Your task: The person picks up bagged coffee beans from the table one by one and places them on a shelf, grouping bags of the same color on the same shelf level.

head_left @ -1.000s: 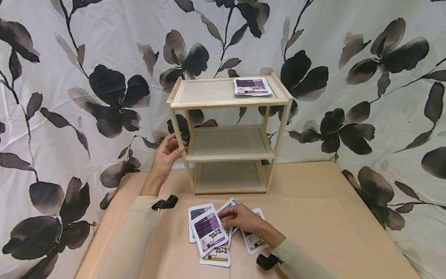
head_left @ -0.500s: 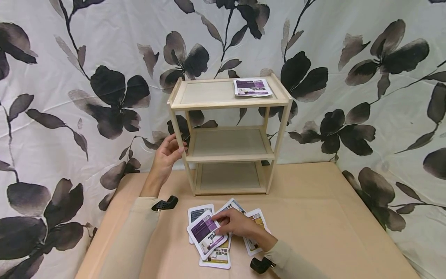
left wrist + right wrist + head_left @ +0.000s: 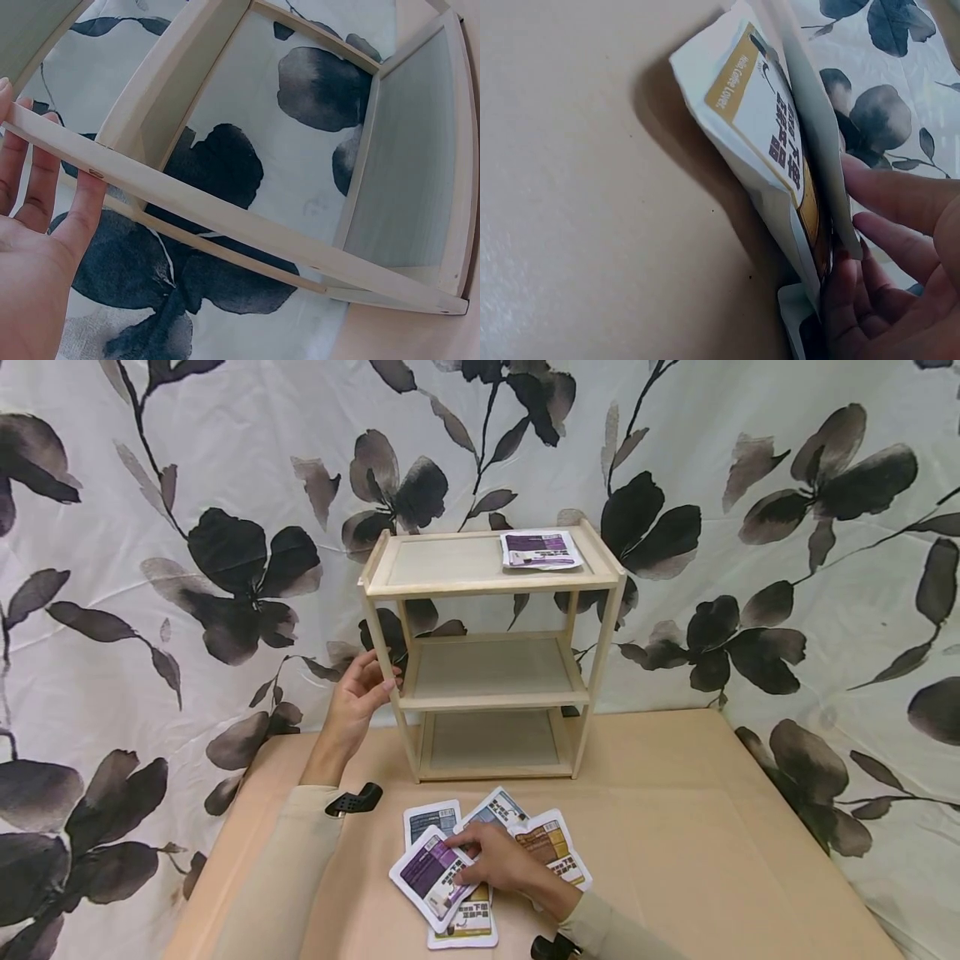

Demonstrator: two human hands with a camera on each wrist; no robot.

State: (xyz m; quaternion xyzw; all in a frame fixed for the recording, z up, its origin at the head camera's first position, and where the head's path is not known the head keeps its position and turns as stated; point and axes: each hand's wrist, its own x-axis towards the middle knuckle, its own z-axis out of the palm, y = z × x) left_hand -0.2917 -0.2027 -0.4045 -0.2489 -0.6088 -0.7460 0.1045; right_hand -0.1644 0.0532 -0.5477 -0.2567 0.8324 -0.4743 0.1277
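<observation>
My left hand holds the front left post of a small three-tier wooden shelf. In the left wrist view, its fingers lie along that pale post. Lower down, my right hand pinches the right edge of a purple-labelled coffee packet, tilted over a loose pile. Around it lie a dark blue one, a light blue one, a brown-yellow one and a yellow one. From the right wrist, the yellow-banded packet shows close beside the pinched one.
Another purple packet lies on the right of the shelf's top tier. The shelf stands at the back of the beige table, against a floral cloth. Black wrist bands sit on both sleeves.
My right hand has moved left and slightly down onto the purple packet, which has slid left and turned. The brown-yellow packet on the right shows more. My left hand stays on the post.
</observation>
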